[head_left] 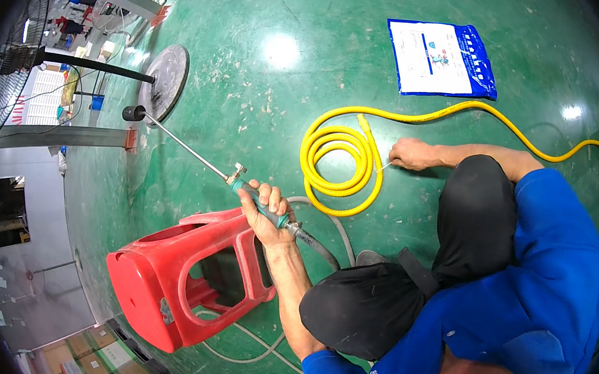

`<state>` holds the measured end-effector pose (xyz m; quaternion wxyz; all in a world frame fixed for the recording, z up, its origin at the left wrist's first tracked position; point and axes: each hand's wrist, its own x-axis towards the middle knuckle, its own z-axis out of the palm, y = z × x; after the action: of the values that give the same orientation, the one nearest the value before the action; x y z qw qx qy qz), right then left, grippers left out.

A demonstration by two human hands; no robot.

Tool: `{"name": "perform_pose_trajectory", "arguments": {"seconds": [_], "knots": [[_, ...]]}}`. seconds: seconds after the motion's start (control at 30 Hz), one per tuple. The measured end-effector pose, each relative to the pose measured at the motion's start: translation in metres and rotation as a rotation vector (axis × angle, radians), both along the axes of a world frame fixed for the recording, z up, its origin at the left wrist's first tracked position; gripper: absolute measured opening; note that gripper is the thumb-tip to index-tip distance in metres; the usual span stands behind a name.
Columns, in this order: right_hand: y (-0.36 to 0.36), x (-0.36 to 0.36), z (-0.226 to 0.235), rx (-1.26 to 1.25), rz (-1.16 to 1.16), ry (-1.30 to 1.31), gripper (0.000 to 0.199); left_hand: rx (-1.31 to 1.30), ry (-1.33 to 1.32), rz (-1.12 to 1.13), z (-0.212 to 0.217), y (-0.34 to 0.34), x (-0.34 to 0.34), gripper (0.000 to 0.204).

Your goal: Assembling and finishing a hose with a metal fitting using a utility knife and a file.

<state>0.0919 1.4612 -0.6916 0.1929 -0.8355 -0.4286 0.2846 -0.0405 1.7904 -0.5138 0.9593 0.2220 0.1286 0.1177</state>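
Observation:
My left hand (pixel 268 213) is closed around the green handle of a gas torch (pixel 194 154). Its thin metal tube slants up and left to a black cylindrical head, with a small valve by the handle and a grey hose (pixel 319 248) at its rear. My right hand (pixel 412 154) is pinched near the floor, with a thin white strip (pixel 387 165) sticking out of the fingertips. Just left of that hand lies a coiled yellow corrugated hose (pixel 309 160). One end stands at the coil's top, while the other length runs off right.
A red plastic stool (pixel 152 295) lies on its side below my left hand. Beyond the coil is a blue-and-white package (pixel 434 59). A standing fan's round base (pixel 169 77) is at upper left, near grey posts (pixel 88 139). Cardboard boxes (pixel 91 362) show at lower left.

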Motion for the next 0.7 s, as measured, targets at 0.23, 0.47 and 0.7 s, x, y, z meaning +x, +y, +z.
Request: {"name": "perform_pose_trajectory", "arguments": {"seconds": [0.23,0.47,0.7], "knots": [[-0.015,-0.014,-0.015,-0.060,0.079,-0.139,0.021,0.087,-0.005,-0.045,-0.005,-0.002,-0.004,0.025],[-0.020,-0.022,-0.021,-0.005,0.102,-0.327,0.019,0.146,0.047,-0.082,-0.005,-0.008,0.001,0.013],[-0.006,-0.003,-0.006,0.145,-0.291,-0.064,0.030,0.091,0.020,-0.212,-0.010,-0.022,0.026,0.015]]}}
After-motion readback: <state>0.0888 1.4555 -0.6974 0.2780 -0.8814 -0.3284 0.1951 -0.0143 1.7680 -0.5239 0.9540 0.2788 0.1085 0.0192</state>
